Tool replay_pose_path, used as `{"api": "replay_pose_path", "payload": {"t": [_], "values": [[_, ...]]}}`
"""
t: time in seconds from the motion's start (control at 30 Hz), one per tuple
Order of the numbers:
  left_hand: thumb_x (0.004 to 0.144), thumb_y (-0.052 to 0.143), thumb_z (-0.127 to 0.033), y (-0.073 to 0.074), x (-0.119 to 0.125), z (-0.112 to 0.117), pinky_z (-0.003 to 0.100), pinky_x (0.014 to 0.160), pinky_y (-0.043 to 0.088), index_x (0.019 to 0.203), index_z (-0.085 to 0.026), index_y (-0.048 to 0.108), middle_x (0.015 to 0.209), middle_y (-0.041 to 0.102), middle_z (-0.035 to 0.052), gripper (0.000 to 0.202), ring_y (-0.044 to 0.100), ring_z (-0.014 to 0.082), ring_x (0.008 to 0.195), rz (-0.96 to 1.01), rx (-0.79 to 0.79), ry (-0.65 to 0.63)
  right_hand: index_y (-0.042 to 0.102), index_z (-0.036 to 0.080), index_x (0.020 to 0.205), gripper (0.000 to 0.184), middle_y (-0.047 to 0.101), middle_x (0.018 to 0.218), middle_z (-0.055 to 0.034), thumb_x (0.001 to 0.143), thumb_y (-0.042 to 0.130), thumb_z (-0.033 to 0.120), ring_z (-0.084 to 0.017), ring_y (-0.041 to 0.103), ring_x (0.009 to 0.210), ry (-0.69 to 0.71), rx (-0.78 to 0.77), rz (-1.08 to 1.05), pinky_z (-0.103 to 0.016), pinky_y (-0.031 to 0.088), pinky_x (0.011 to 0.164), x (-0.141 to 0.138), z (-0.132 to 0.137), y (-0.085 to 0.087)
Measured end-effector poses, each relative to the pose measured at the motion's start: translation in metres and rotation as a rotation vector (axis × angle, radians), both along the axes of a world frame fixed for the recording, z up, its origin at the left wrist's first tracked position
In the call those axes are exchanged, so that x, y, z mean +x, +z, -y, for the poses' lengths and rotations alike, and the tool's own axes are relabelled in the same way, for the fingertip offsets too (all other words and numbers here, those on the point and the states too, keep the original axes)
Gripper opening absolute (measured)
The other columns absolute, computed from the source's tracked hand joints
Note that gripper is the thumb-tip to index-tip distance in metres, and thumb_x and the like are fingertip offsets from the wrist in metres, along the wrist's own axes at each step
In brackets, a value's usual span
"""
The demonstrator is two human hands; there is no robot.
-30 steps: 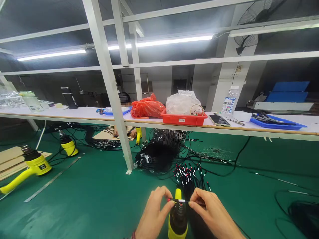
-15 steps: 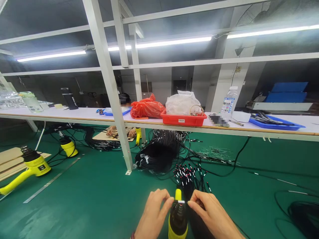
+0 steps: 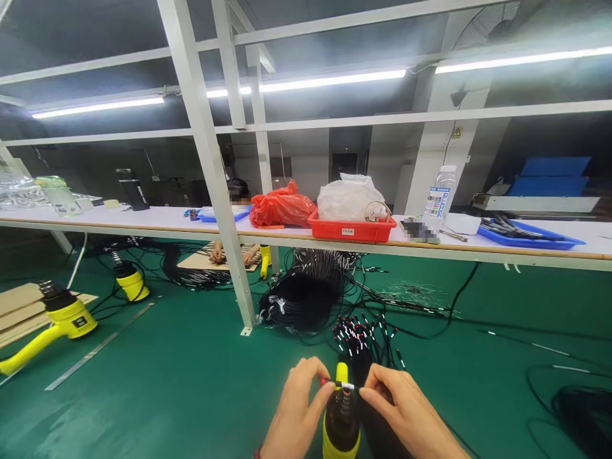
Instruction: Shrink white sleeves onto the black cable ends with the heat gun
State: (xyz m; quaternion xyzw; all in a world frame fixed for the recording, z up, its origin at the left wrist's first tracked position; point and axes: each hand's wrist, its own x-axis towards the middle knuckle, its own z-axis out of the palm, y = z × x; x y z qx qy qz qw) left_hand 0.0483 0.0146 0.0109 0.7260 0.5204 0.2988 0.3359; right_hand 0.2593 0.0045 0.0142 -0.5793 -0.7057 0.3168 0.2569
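Both grips are closed to a tight pinch: the left hand [image 3: 296,408] and the right hand [image 3: 406,408] hold a thin black wire [image 3: 335,383] level between thumbs and fingertips. The fingers hide its ends, apart from a red speck by the left fingertips. A short white sleeve [image 3: 349,386] sits on the wire towards the right hand. The wire lies just above the glossy dark nozzle of a yellow heat gun [image 3: 341,427], which stands upright, its base cut off by the frame's bottom edge. Whether they touch is hard to tell. Behind it rises a bundle of black wires [image 3: 363,341] with red and white tips, and a dense black coil [image 3: 306,303] lies on the green floor [image 3: 143,382]. Farther off, a white steel upright [image 3: 210,172] partly blocks a co-worker's hands [image 3: 217,254] on a wooden board [image 3: 191,262], below a surface [image 3: 143,218] carrying a red crate [image 3: 351,228].
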Motion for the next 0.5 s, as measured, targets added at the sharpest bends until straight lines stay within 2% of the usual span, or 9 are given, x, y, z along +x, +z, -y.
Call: {"api": "replay_pose_path", "payload": {"t": [0.1, 0.17, 0.23, 0.3, 0.33, 0.4, 0.47, 0.5], "values": [[0.096, 0.033, -0.045, -0.007, -0.001, -0.001, 0.043, 0.095, 0.034, 0.072, -0.021, 0.047, 0.079, 0.055, 0.0024, 0.037, 0.052, 0.0228, 0.086, -0.081, -0.012, 0.031, 0.056, 0.021, 0.071, 0.038, 0.061, 0.073, 0.0008, 0.099, 0.039, 0.042, -0.018, 0.052, 0.074, 0.040, -0.025, 0.046, -0.026, 0.034, 0.066, 0.001, 0.002, -0.002], [0.097, 0.031, -0.047, -0.009, 0.000, -0.001, 0.044, 0.094, 0.035, 0.068, -0.022, 0.045, 0.076, 0.055, 0.0027, 0.041, 0.052, 0.0230, 0.084, -0.103, -0.013, 0.038, 0.055, 0.021, 0.069, 0.043, 0.061, 0.072, 0.0006, 0.100, 0.035, 0.043, -0.018, 0.052, 0.072, 0.054, -0.017, 0.055, -0.027, 0.033, 0.065, 0.000, 0.002, -0.002], [0.097, 0.032, -0.047, -0.008, 0.001, -0.001, 0.040, 0.089, 0.038, 0.071, -0.022, 0.047, 0.080, 0.056, 0.0028, 0.039, 0.052, 0.0226, 0.085, -0.086, -0.005, 0.033, 0.052, 0.021, 0.068, 0.043, 0.059, 0.069, 0.0007, 0.099, 0.034, 0.045, -0.018, 0.052, 0.069, 0.031, 0.004, 0.045, -0.026, 0.034, 0.063, -0.002, -0.001, -0.002], [0.098, 0.035, -0.045, -0.005, 0.002, -0.002, 0.037, 0.088, 0.040, 0.082, -0.022, 0.051, 0.089, 0.058, 0.0025, 0.032, 0.053, 0.0217, 0.090, -0.042, 0.021, 0.039, 0.051, 0.022, 0.069, 0.043, 0.058, 0.067, 0.0007, 0.098, 0.033, 0.047, -0.018, 0.052, 0.067, -0.025, 0.036, 0.035, -0.026, 0.037, 0.060, -0.003, -0.008, -0.007], [0.098, 0.034, -0.044, -0.004, 0.003, -0.004, 0.036, 0.089, 0.040, 0.089, -0.023, 0.052, 0.094, 0.059, 0.0024, 0.029, 0.053, 0.0211, 0.094, -0.027, 0.032, 0.058, 0.053, 0.022, 0.074, 0.041, 0.060, 0.071, 0.0001, 0.098, 0.031, 0.047, -0.018, 0.055, 0.069, -0.069, 0.068, 0.036, -0.026, 0.041, 0.062, -0.001, -0.012, -0.012], [0.101, 0.029, -0.042, -0.005, 0.000, -0.008, 0.035, 0.093, 0.040, 0.105, -0.024, 0.051, 0.103, 0.060, 0.0027, 0.029, 0.054, 0.0195, 0.101, -0.072, 0.033, 0.119, 0.058, 0.021, 0.095, 0.039, 0.065, 0.091, -0.0048, 0.098, 0.026, 0.044, -0.021, 0.060, 0.086, -0.175, 0.143, 0.058, -0.030, 0.047, 0.079, 0.005, -0.020, -0.027], [0.103, 0.021, -0.040, -0.014, -0.008, -0.014, 0.035, 0.098, 0.037, 0.116, -0.024, 0.047, 0.108, 0.060, 0.0033, 0.033, 0.054, 0.0173, 0.104, -0.239, -0.007, 0.157, 0.052, 0.014, 0.120, 0.045, 0.061, 0.117, -0.0141, 0.095, 0.025, 0.040, -0.026, 0.056, 0.111, -0.277, 0.183, 0.094, -0.040, 0.041, 0.101, 0.014, -0.027, -0.047], [0.103, 0.020, -0.038, -0.022, -0.013, -0.017, 0.035, 0.100, 0.036, 0.119, -0.024, 0.046, 0.109, 0.061, 0.0034, 0.034, 0.055, 0.0163, 0.105, -0.343, -0.041, 0.150, 0.048, 0.009, 0.126, 0.051, 0.056, 0.126, -0.0191, 0.092, 0.027, 0.040, -0.030, 0.051, 0.120, -0.315, 0.178, 0.114, -0.045, 0.037, 0.106, 0.019, -0.030, -0.058]]}}
